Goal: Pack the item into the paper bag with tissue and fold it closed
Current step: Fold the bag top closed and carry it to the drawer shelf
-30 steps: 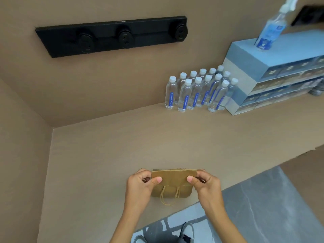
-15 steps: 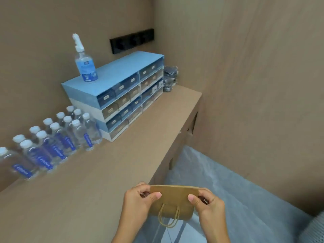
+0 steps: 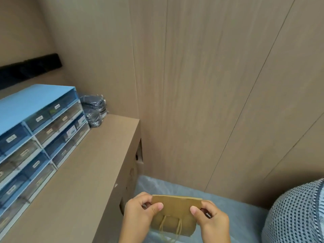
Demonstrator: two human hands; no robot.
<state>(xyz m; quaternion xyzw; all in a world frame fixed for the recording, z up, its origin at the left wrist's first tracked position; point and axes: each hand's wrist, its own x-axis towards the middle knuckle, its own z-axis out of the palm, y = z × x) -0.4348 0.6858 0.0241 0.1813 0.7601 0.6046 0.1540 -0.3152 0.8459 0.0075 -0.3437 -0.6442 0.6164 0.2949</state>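
Both hands hold the bag (image 3: 175,216) in the air, off the end of the counter (image 3: 73,195) and over the grey floor (image 3: 228,211). The left hand (image 3: 138,220) pinches the bag's left top corner, thumb on the near face and fingers behind. The right hand (image 3: 213,223) pinches the right top corner the same way. The bag's top is folded over flat, and its lower part bulges. Its twine handles (image 3: 171,228) hang down the near face, past the bottom edge. On the counter, well away from the bag, stands a blue drawer unit (image 3: 35,130) against the wall. Just beside the unit, at the counter's far corner, sits a stack of dark wrapped packs (image 3: 93,109). To the right of the bag, at the frame's edge, shows a dotted fabric shape (image 3: 296,213).
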